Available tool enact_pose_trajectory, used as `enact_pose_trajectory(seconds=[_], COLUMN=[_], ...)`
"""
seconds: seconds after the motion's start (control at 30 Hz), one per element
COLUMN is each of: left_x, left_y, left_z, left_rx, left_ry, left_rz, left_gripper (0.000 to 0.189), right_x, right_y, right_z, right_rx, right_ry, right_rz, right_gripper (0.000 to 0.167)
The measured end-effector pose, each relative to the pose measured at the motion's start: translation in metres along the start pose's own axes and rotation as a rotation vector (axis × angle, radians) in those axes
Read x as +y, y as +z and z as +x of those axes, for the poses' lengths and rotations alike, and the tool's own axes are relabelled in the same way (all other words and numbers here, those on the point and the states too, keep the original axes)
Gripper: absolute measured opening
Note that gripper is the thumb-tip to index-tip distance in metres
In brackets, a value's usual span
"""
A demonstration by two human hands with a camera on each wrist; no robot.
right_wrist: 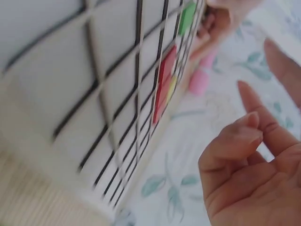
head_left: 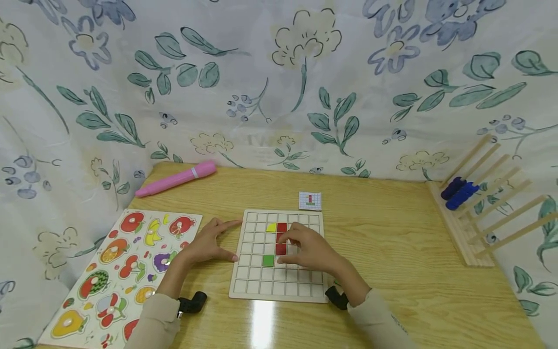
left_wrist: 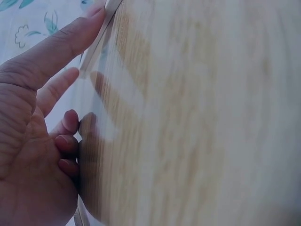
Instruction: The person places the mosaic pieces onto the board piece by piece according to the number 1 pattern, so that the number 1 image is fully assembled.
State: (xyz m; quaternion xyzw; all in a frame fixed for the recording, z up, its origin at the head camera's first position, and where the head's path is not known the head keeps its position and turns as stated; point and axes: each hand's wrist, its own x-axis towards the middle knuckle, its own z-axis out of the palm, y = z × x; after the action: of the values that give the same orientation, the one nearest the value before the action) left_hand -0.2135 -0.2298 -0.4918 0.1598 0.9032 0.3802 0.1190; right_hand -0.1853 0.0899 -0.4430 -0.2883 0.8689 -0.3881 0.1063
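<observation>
A pale wooden grid board [head_left: 255, 288] lies in front of me. On it sit a yellow tile [head_left: 271, 227], a column of red tiles [head_left: 281, 249] and a green tile [head_left: 268, 261]. My left hand [head_left: 207, 245] spreads its thumb and index finger against the board's left edge; the other fingers are bent in the left wrist view. Over the board, my right hand [head_left: 311, 249] has its thumb and index finger apart beside the red tiles, the thumb close to the green one. Nothing shows between those fingers in the right wrist view [right_wrist: 263, 165].
A small printed card [head_left: 310, 200] with a coloured grid pattern touches the board's far edge. Left lies a fruit puzzle board [head_left: 98, 310], with a pink pen-shaped object [head_left: 176, 180] behind it. At right stands a wooden peg rack [head_left: 462, 232] bearing blue pieces [head_left: 462, 195].
</observation>
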Motion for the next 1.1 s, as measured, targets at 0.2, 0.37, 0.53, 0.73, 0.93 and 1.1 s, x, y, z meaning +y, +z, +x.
enact_pose_trajectory(seconds=[0.2, 0.37, 0.53, 0.73, 0.93, 1.1], left_x=[0.001, 0.0, -0.001, -0.002, 0.0, 0.002], left_y=[0.0, 0.0, 0.0, 0.001, 0.001, -0.001], left_z=[0.0, 0.001, 0.002, 0.002, 0.002, 0.001], left_rx=[-0.006, -0.005, -0.007, -0.004, -0.002, 0.0], left_ry=[-0.007, 0.0, 0.009, 0.005, -0.004, 0.002], left_rz=[-0.004, 0.003, 0.008, 0.007, 0.011, 0.017], left_gripper=[0.099, 0.099, 0.098, 0.098, 0.098, 0.098], right_x=[0.026, 0.043, 0.055, 0.068, 0.079, 0.086], right_y=[-0.019, -0.028, -0.034, -0.039, -0.042, -0.044], right_z=[-0.018, -0.032, -0.046, -0.061, -0.075, -0.083], right_rx=[0.023, 0.059, 0.085, 0.117, 0.132, 0.14], right_ry=[0.022, 0.04, 0.05, 0.046, 0.061, 0.076], right_rz=[0.17, 0.178, 0.209, 0.231, 0.268, 0.257], right_gripper=[0.039, 0.039, 0.036, 0.036, 0.033, 0.032])
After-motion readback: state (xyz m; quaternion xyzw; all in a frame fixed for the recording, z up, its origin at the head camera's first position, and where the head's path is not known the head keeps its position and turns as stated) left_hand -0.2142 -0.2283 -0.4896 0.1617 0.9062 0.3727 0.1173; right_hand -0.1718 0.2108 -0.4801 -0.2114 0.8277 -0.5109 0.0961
